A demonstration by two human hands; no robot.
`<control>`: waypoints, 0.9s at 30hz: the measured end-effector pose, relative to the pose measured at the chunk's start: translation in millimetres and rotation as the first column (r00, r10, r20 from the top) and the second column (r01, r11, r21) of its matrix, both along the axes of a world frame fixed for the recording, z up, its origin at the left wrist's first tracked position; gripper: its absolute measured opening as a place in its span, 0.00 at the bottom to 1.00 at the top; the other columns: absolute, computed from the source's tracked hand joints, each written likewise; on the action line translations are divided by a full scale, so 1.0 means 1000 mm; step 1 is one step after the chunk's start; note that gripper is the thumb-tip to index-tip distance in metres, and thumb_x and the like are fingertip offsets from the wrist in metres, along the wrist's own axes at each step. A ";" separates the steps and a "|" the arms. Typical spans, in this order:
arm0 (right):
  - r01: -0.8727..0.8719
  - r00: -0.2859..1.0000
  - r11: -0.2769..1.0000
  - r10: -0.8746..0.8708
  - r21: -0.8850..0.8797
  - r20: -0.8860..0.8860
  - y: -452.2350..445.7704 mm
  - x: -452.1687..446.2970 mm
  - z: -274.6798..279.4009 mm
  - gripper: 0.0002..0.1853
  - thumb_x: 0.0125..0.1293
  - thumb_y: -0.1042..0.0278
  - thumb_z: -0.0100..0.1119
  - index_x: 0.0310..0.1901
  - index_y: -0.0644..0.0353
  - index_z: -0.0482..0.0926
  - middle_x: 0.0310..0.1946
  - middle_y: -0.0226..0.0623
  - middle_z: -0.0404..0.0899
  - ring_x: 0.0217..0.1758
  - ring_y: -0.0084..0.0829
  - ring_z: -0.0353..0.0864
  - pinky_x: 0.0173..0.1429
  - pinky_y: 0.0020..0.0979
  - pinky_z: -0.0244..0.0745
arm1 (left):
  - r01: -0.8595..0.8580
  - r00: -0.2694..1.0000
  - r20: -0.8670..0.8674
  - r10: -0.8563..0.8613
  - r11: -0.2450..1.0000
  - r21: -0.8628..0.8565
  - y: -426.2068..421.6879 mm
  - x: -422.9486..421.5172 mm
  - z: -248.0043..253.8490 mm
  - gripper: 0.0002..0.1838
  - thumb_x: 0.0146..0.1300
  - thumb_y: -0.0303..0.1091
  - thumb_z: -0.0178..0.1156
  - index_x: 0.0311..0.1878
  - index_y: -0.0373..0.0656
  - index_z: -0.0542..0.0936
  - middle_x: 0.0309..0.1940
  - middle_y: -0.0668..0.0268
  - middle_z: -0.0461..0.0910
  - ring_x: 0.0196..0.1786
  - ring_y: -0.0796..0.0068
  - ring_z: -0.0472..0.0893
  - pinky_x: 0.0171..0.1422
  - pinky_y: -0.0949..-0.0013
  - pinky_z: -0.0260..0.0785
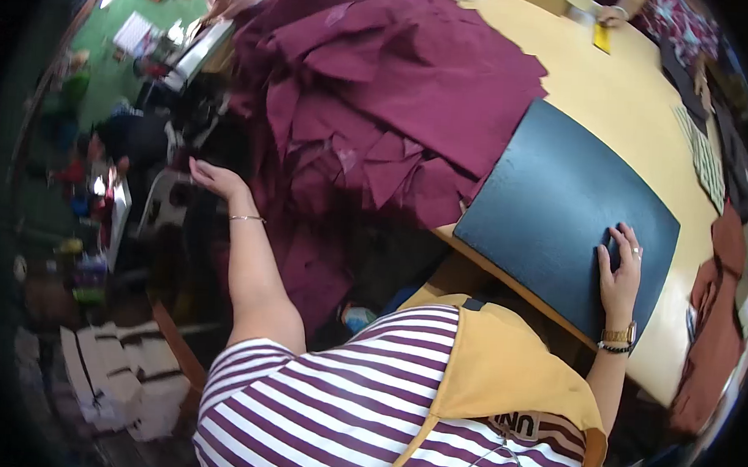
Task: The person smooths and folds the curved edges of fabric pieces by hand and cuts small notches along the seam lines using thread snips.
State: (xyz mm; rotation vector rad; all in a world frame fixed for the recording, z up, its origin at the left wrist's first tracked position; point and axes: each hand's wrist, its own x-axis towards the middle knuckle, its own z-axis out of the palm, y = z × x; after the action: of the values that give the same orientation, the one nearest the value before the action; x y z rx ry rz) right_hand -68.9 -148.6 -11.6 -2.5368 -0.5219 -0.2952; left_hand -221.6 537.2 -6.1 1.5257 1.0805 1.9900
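Note:
My right hand (621,272) rests on the right part of a dark rectangular board (554,192), fingers apart, with a ring on one finger and a watch at the wrist. Out to the left, my left hand (214,177) is held in the air beside a large heap of maroon fabric (399,74). Its fingers are stretched out and nothing shows in them. The heap lies on the pale table (632,154), against the board's left edge, and some cloth hangs over the table's front side.
Across the table another person's hand (612,16) is at a yellow object (602,38). Rust-brown cloth (712,327) and striped cloth (701,158) lie along the right edge. Pale bundles (129,381) are at lower left. People sit at machines at far left.

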 end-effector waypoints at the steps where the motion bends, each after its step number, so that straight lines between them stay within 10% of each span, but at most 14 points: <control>1: -0.003 1.000 1.000 0.003 0.013 0.004 0.001 0.000 0.002 0.18 0.66 0.66 0.61 0.56 0.59 0.77 0.64 0.45 0.72 0.69 0.48 0.67 0.74 0.45 0.57 | 0.108 0.977 -0.199 -0.081 0.985 0.131 -0.011 0.018 0.034 0.21 0.75 0.41 0.47 0.59 0.34 0.74 0.59 0.50 0.73 0.62 0.54 0.72 0.69 0.59 0.63; 4: 0.011 1.000 0.999 -0.011 0.053 -0.003 0.004 -0.002 0.010 0.17 0.64 0.66 0.63 0.53 0.59 0.79 0.62 0.44 0.74 0.69 0.48 0.68 0.74 0.47 0.55 | 0.481 0.815 -0.558 -0.154 0.716 0.505 -0.064 0.094 0.105 0.15 0.69 0.38 0.56 0.51 0.38 0.79 0.53 0.52 0.77 0.60 0.53 0.74 0.65 0.55 0.63; 7: 0.014 1.000 0.997 -0.014 0.076 0.005 0.003 -0.002 0.010 0.17 0.62 0.65 0.64 0.51 0.59 0.80 0.60 0.45 0.75 0.68 0.49 0.69 0.74 0.50 0.56 | 0.679 0.572 -0.819 0.042 0.537 0.501 -0.132 0.161 0.122 0.24 0.57 0.56 0.66 0.50 0.51 0.81 0.51 0.65 0.79 0.60 0.64 0.75 0.64 0.52 0.61; 11: 0.031 1.000 0.997 -0.031 0.066 -0.003 0.003 -0.003 0.010 0.17 0.62 0.63 0.65 0.51 0.58 0.80 0.60 0.44 0.75 0.68 0.49 0.69 0.73 0.53 0.55 | 0.558 0.330 -0.904 0.273 0.716 0.420 -0.178 0.232 0.096 0.27 0.60 0.62 0.60 0.52 0.52 0.79 0.47 0.63 0.81 0.55 0.62 0.79 0.59 0.54 0.66; 14: 0.030 0.999 0.995 -0.031 0.097 0.008 0.000 -0.002 0.007 0.17 0.61 0.63 0.65 0.50 0.57 0.81 0.59 0.44 0.76 0.68 0.48 0.70 0.73 0.53 0.56 | 0.554 0.249 -0.968 0.024 0.816 0.163 -0.183 0.280 0.092 0.20 0.66 0.55 0.55 0.51 0.50 0.78 0.45 0.59 0.82 0.50 0.56 0.82 0.52 0.53 0.71; 18: 0.021 0.999 0.968 -0.028 0.251 0.027 0.000 -0.001 0.004 0.15 0.62 0.64 0.65 0.49 0.58 0.81 0.55 0.44 0.78 0.63 0.46 0.73 0.71 0.50 0.61 | 0.727 0.524 -0.728 -0.442 0.677 0.113 -0.275 0.298 0.126 0.16 0.71 0.48 0.50 0.50 0.47 0.77 0.40 0.51 0.84 0.44 0.45 0.82 0.47 0.49 0.73; 21: 0.013 0.997 0.854 0.028 0.520 -0.072 -0.007 0.002 0.004 0.19 0.68 0.57 0.60 0.54 0.61 0.78 0.50 0.44 0.80 0.53 0.38 0.80 0.56 0.37 0.77 | 0.877 0.479 -0.611 -0.630 0.366 0.311 -0.372 0.274 0.139 0.06 0.69 0.35 0.56 0.44 0.46 0.77 0.32 0.53 0.83 0.36 0.50 0.84 0.38 0.57 0.74; 25: 0.425 0.676 0.241 0.556 0.872 -0.483 -0.007 -0.014 0.020 0.45 0.65 0.22 0.38 0.64 0.59 0.68 0.47 0.44 0.79 0.41 0.30 0.83 0.39 0.28 0.84 | 0.861 -0.057 -0.646 -0.761 -0.365 0.353 -0.483 0.193 0.112 0.15 0.47 0.16 0.65 0.38 0.46 0.79 0.33 0.64 0.82 0.36 0.64 0.83 0.39 0.64 0.75; 27: 0.482 0.561 0.308 0.610 0.820 -0.559 -0.006 -0.025 0.007 0.42 0.68 0.26 0.37 0.65 0.58 0.68 0.48 0.39 0.79 0.42 0.27 0.82 0.44 0.27 0.82 | 0.800 -0.230 -0.693 -0.683 -0.539 0.265 -0.516 0.154 0.080 0.14 0.47 0.22 0.66 0.38 0.48 0.80 0.35 0.67 0.81 0.37 0.66 0.83 0.43 0.64 0.76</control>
State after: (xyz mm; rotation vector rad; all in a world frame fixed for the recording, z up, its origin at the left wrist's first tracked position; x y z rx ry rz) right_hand -94.3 -154.7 -4.8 -1.0800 0.0296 0.5640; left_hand -67.8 21.3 73.6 1.7541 -1.2946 0.7413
